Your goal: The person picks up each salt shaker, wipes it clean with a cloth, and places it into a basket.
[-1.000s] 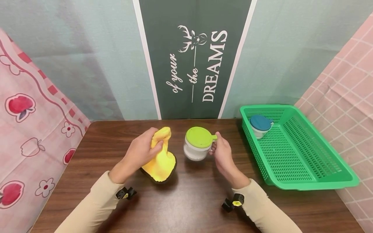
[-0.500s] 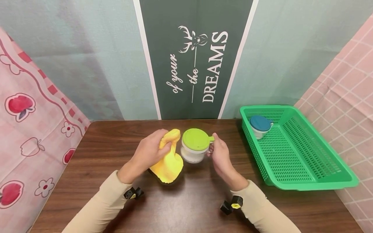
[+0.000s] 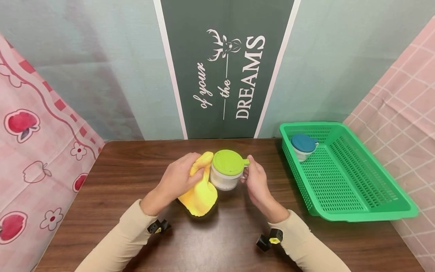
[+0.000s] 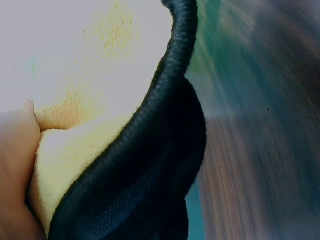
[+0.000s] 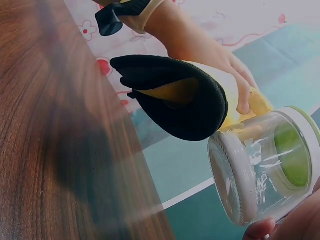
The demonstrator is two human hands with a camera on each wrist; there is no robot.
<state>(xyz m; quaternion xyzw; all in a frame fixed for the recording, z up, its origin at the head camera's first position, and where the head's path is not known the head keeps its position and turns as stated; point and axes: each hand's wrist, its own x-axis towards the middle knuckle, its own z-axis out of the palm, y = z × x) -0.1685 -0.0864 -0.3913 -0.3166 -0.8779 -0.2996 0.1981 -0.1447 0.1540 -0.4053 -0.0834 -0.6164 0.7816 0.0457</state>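
Observation:
My left hand [image 3: 178, 175] grips a yellow cloth [image 3: 200, 198] with a black underside, its lower part hanging loose. The bunched top of the cloth lies against the left side of a clear glass jar [image 3: 224, 180] with a green lid [image 3: 227, 162]. By its handle at the right, my right hand [image 3: 257, 183] holds this jar, raised above the table. In the right wrist view the glass jar [image 5: 265, 165] shows its see-through wall and base, and the cloth's black side [image 5: 175, 100] hangs beside it. Cloth fills most of the left wrist view.
A green plastic basket [image 3: 306, 189] stands on the right of the brown wooden table [image 3: 136, 158]. Inside its far left corner sits a similar jar with a blue lid [image 3: 303, 143]. Curtains hang behind and at both sides.
My left hand has moved right with the cloth, from apart to against the jar. The jar has shifted slightly left in my right hand. The basket stays put.

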